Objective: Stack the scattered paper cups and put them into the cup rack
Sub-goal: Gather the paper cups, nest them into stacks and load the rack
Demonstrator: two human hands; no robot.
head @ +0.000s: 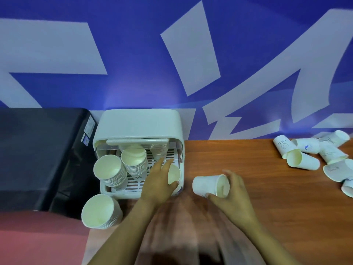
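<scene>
The wooden table (257,169) is lying bare between the cup rack (137,127) at its left end and the pile of scattered cups (313,157) far to the right, by the blue and white wall (172,54). A black covered box (38,153) is standing tight against the rack's left side.

The rack is sitting open at the front, its lid raised, with a slatted tray inside. Two stacks of cups (122,169) are leaning in it, mouths toward the camera, and a further stack is showing at the back (partly hidden under the lid). Another stack (101,211) is resting just outside the rack's front left corner.

The left hand (160,180) is curling its fingers round a cup (174,175) at the rack's front right corner. The right hand (233,192) is gripping a white paper cup (210,185) on its side just above the table, mouth toward the palm, right of the rack.
</scene>
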